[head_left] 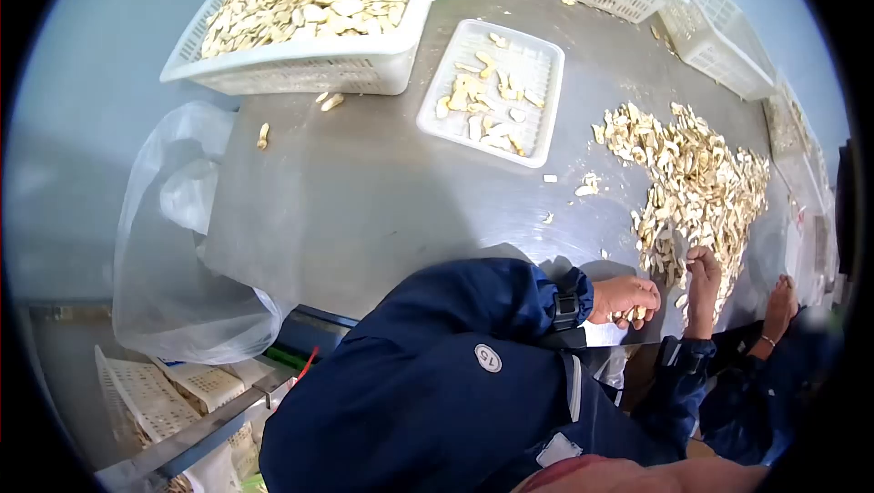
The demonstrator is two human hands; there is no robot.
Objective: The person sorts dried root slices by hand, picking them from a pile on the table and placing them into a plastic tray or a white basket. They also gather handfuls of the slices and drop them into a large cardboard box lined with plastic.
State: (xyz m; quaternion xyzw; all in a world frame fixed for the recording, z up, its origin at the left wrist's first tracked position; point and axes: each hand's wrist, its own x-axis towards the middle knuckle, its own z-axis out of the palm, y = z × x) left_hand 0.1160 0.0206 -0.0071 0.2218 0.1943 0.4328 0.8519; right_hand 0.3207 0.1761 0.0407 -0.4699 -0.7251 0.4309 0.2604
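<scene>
Steel table (364,183), off-white slices (701,174) piled on the right side. Left hand (626,300) is curled around a few slices, right hand (703,282) has bent fingers at the pile's near edge, can't tell if it's gripping any. Someone else's hand (778,311) is off to the right. Further out there's a shallow white tray (552,101) with scattered slices, then a heaped white basket (300,76) far left.
</scene>
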